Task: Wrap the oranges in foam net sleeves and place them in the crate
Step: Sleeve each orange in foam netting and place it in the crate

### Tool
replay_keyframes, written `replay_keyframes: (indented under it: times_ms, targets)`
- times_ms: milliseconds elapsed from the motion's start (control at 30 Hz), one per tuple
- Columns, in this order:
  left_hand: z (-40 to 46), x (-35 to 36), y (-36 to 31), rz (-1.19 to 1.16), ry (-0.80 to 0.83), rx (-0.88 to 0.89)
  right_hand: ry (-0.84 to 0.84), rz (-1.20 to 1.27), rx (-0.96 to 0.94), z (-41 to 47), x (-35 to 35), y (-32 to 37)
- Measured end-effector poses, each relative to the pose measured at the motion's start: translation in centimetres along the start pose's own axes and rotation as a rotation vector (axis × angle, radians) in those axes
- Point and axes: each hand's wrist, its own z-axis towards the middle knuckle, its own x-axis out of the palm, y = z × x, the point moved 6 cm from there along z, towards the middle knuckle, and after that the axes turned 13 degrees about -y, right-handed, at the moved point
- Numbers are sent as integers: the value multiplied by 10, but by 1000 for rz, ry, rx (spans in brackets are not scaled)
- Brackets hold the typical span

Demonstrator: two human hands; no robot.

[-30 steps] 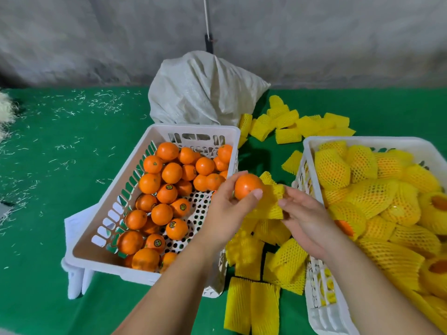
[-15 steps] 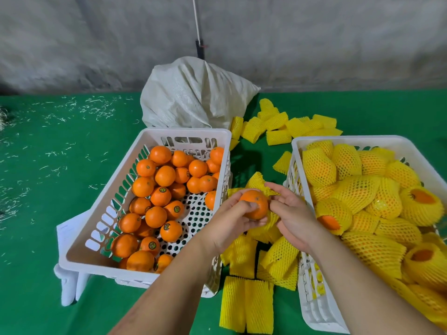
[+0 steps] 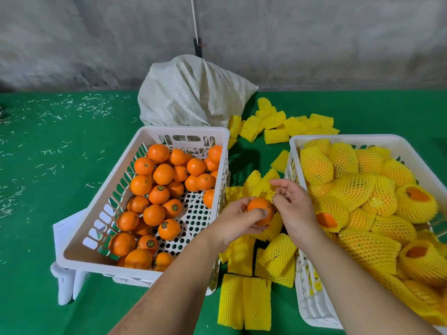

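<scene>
Orange (image 3: 260, 210) now lower in ur L hand (image 3: 235, 222) grip; R hand (image 3: 290, 206) pinches foam sleeve (image 3: 262, 187) w/ curled fingers, so wrapping is starting.

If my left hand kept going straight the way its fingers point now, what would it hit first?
Likely the right hand: the left hand holds the orange, fingers pointing right, with the right hand's fingers just beyond. Depth is unclear.

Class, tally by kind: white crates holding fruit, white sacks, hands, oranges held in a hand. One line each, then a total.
White crates holding fruit: 2 (left crate, right crate)
White sack: 1
Hands: 2 (left hand; right hand, pinching a foam net sleeve)
Orange held in the left hand: 1
Total: 6
</scene>
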Motion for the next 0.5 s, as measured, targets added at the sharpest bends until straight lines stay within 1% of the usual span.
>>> replay_keyframes:
  times_ms: [100,200,267,367,500]
  targets:
    - [0,0,0,61,-41,84,19,-63,6,0,4,-2]
    - [0,1,2,32,-44,140,80,-186,-42,-1,9,-7]
    - [2,0,3,11,-51,169,63,-213,-55,1,7,-8]
    - [3,-4,2,-19,-115,142,15,-234,-139,2,6,-4]
    - [8,-13,0,-120,-231,122,-39,-165,-274,0,2,4]
